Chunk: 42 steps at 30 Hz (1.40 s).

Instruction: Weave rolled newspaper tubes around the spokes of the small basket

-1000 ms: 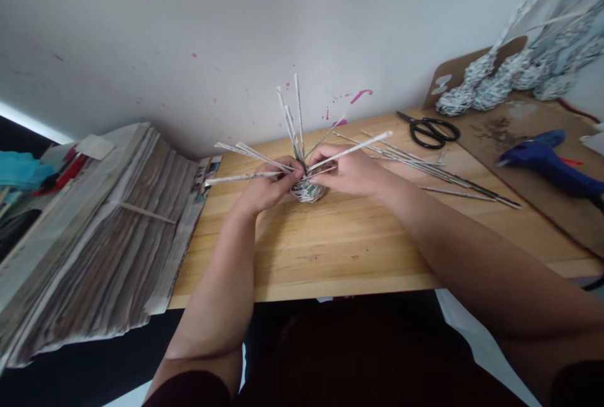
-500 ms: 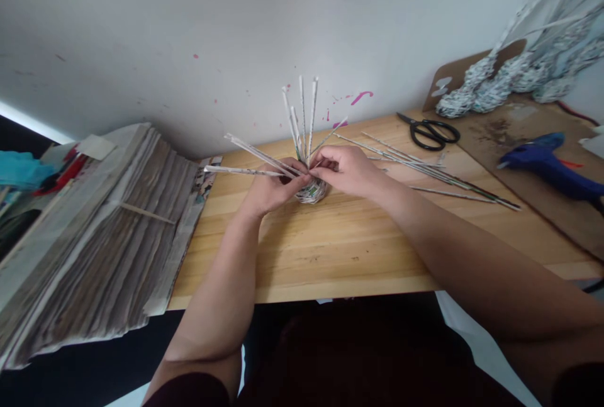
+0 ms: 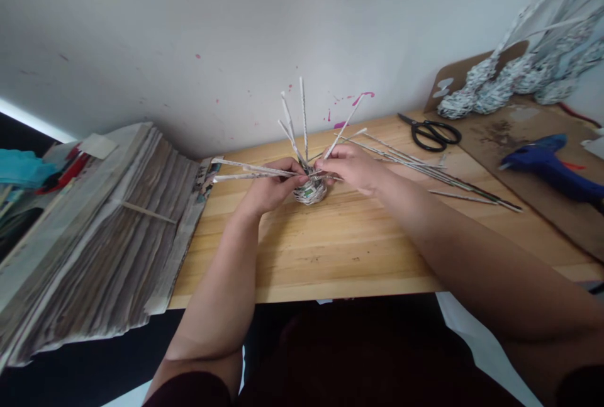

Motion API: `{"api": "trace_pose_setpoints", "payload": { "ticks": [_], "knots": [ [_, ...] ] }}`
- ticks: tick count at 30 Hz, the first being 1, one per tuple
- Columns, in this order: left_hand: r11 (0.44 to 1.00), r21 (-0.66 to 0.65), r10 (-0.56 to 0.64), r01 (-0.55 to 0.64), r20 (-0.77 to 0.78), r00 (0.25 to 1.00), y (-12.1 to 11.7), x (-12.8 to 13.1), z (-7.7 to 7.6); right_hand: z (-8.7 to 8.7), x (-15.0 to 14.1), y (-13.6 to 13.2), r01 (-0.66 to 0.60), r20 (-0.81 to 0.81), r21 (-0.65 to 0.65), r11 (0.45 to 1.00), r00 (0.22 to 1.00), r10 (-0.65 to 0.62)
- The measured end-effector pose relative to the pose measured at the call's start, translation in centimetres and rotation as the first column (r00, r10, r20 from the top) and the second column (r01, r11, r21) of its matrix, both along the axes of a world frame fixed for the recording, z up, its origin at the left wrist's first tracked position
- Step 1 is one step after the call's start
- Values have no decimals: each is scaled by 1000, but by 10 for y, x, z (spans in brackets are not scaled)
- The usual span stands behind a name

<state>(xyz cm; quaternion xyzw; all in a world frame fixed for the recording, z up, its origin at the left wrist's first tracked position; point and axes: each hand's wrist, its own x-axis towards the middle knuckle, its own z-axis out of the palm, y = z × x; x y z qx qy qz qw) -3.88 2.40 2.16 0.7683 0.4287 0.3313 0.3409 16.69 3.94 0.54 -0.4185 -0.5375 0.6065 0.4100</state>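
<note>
A small round ball-like piece woven from rolled newspaper strips (image 3: 310, 192) rests on the wooden table, with several rolled paper sticks (image 3: 303, 114) fanning up and out from its top. My left hand (image 3: 276, 187) is closed on its left side, thumb at the upper rim, with a couple of sticks pointing left past the fingers. My right hand (image 3: 352, 167) pinches at the right of the rim, and a paper stick (image 3: 348, 121) slants up and right from its fingers. The fingertips hide part of the weave's top.
Loose paper sticks (image 3: 438, 174) lie on the table (image 3: 302, 262) to the right, near black scissors (image 3: 433, 134). A blue glue gun (image 3: 550, 158) lies on a brown board (image 3: 491, 143). Finished woven pieces (image 3: 488, 89) stand behind. A tall newspaper stack (image 3: 108, 231) is at left.
My right hand has shifted slightly right, and one upright stick now leans right by its fingers. The left-pointing sticks have dropped and drawn closer together. The woven piece stays in place.
</note>
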Motion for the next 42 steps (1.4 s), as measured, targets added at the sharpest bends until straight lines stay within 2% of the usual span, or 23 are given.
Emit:
{"api": "trace_pose_setpoints", "payload": {
  "ticks": [2, 6, 11, 14, 18, 20, 23, 25, 26, 28, 30, 37, 42],
  "knots": [
    [1000, -6, -3, 3, 5, 1000, 1, -1, -1, 4, 2, -1, -43, -94, -113, 993, 995, 33],
    [1000, -6, 21, -21, -6, 1000, 0, 0, -2, 10, 6, 0, -52, -212, -254, 966, 977, -4],
    [997, 9, 78, -77, -56, 995, -2, 2, -4, 7, 9, 5, -67, -247, -334, 940, 969, -18],
    [994, 39, 102, -99, -97, 990, -2, 3, -5, 4, 15, 8, -118, -266, -334, 935, 963, 27],
    [991, 54, 129, -124, -105, 986, -3, 5, -5, 1, 26, 11, -226, -244, -210, 951, 954, 173],
    [990, 55, 138, -133, -95, 986, -3, 7, -6, -1, 28, 11, -242, -217, -145, 959, 954, 208],
    [989, 67, 137, -132, -78, 987, -3, 10, -8, 0, 21, 8, -135, -115, -21, 991, 985, 132],
    [987, 70, 149, -144, -66, 987, -3, 12, -9, 3, 14, 3, -38, 25, 169, 985, 999, 35],
    [986, 64, 156, -152, -59, 986, -3, 13, -9, 5, 10, 0, -11, 90, 304, 953, 996, -17],
    [985, 48, 168, -166, -47, 985, -4, 15, -9, 9, 4, -6, 42, 172, 534, 844, 973, -157],
    [982, 44, 185, -183, -39, 982, -5, 18, -8, 12, 2, -11, 55, 222, 637, 769, 942, -252],
    [989, 4, 147, -147, -6, 989, -9, 23, -7, 7, -2, -17, 1, 301, 733, 680, 896, -325],
    [978, 95, 192, -188, -36, 981, -8, 26, -12, 2, -5, -18, -42, 330, 770, 637, 880, -341]
  ]
}}
